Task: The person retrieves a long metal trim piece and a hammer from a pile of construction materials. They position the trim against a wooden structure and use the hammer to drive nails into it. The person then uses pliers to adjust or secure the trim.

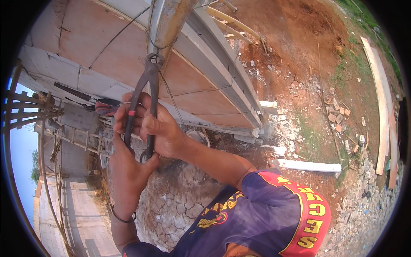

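Note:
Both my hands hold a pair of dark long-handled pincers [143, 88]. My right hand [160, 130] wraps around both handles from the right. My left hand [128, 169] grips the handle ends from below and has a dark band on its wrist. The pincer jaws are closed on a thin tie wire [159, 46] looped around a rusty grey metal pole [168, 19]. The pole stands against a reddish plywood form panel [107, 43].
Thin wires run across the plywood and its grey metal rails [222, 68]. Bamboo scaffolding [25, 109] stands at the left. Below lie cracked dry mud [180, 201], rubble, a white pipe [310, 165] and wooden planks [382, 107] on red soil at the right.

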`<act>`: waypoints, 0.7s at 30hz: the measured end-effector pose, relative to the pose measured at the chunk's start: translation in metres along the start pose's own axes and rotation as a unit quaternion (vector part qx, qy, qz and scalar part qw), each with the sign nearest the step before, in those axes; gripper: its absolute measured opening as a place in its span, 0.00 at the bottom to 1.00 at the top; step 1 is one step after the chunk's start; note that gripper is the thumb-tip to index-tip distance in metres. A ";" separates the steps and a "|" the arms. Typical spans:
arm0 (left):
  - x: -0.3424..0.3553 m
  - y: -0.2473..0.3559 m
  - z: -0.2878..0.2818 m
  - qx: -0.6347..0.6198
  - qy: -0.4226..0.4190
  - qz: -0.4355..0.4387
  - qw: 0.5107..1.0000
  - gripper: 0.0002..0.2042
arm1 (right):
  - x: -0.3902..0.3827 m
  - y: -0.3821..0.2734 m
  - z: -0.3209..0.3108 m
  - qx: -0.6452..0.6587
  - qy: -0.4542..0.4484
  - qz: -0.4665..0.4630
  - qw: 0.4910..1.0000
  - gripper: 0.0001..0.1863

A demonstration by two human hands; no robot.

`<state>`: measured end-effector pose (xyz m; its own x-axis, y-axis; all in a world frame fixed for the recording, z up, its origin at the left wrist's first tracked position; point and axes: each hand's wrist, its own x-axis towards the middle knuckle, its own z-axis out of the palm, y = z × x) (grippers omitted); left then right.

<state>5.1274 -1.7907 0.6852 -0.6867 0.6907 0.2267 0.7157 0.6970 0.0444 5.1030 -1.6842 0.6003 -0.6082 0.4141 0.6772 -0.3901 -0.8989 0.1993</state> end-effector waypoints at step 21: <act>0.015 -0.037 0.076 0.173 0.232 -0.006 0.957 0.36 | -0.031 -0.010 -0.025 -0.329 0.062 0.006 0.942 0.51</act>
<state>5.0810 -1.7919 0.6126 -0.5064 0.5789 0.6390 0.5686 0.7814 -0.2573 5.1083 -1.6847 0.5592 -0.6759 0.4539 0.5806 -0.7014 -0.6380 -0.3178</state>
